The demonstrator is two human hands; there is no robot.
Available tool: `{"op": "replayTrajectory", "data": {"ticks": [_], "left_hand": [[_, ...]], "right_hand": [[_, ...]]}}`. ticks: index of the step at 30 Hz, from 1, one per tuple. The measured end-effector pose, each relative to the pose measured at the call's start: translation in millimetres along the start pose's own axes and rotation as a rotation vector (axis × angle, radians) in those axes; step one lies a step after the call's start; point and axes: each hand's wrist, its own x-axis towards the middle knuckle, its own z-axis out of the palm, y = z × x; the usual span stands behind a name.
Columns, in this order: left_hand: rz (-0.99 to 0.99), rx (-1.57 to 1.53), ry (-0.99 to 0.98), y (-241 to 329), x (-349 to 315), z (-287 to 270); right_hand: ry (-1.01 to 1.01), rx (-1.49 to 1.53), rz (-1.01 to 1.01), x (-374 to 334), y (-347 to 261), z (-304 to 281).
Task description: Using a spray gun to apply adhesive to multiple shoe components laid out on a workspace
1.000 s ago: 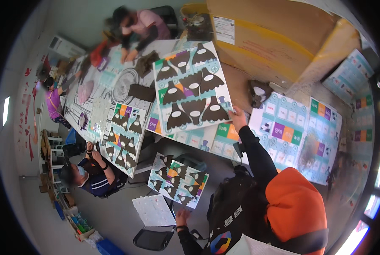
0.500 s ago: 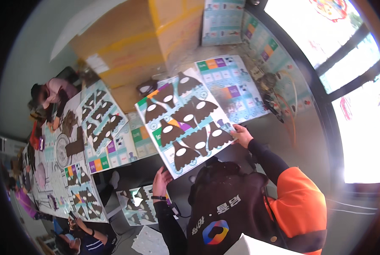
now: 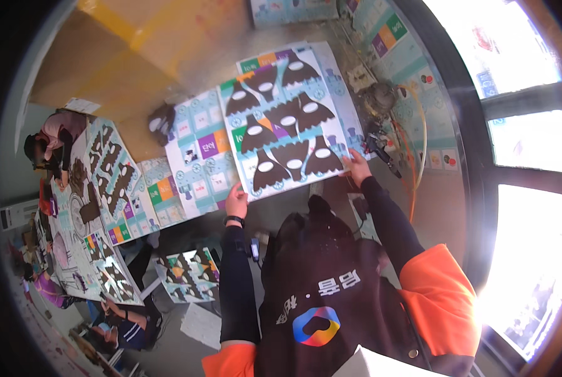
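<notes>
A white board (image 3: 244, 166) printed in light blue, green, orange and purple is held between my two hands. Several dark brown scallop-edged pieces (image 3: 268, 139) with white ovals lie on it in rows. My left hand (image 3: 235, 202) is closed on its near left corner. Farther right, my right hand (image 3: 358, 168) grips the near right corner, its thumb toward the top side. Under and beside the held board, similar printed sheets (image 3: 200, 129) rest on the bench. Whether the held board touches them I cannot tell.
Large taped cardboard boxes (image 3: 130, 56) stand behind the bench. Cables and a dark tool (image 3: 381, 151) lie at its right end, near the bright window (image 3: 529, 251). More boards with brown pieces (image 3: 111, 166) lie to the left. A person (image 3: 58, 141) works at the far left table.
Both hands have carried the board away from my body, farther over the bench and the sheets there. It now sits less tilted in the picture. The view has also shifted.
</notes>
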Motion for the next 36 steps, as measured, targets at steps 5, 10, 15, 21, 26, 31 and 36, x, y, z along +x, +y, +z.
{"op": "replayTrajectory", "data": {"ticks": [5, 10, 15, 21, 26, 31, 36], "left_hand": [[-0.013, 0.370, 0.265, 10.8, -0.6, 23.7], [0.258, 0.670, 0.360, 91.4, -15.8, 70.2], [0.553, 0.609, -0.062, 135.3, 4.6, 141.8], [0.431, 0.566, -0.078, 135.7, 17.5, 164.4], [0.592, 0.478, -0.211, 133.1, 16.5, 153.3], [0.628, 0.497, -0.234, 128.8, 20.7, 152.8], [0.628, 0.406, -0.252, 122.9, 22.6, 152.4]], "right_hand": [[-0.102, -0.090, 0.057, 19.9, -21.6, -5.7], [0.318, -1.329, -0.431, -1.5, -65.0, -50.2], [0.425, -1.572, -0.352, 17.8, -50.8, -94.5], [0.278, -1.392, -0.351, 6.7, -88.6, -79.7], [-0.254, -0.072, 0.257, -7.5, -88.1, -45.0], [-0.185, -0.309, 0.190, -12.5, -107.6, 22.9], [-0.068, -0.522, 0.246, -13.4, -110.7, 46.5]]}}
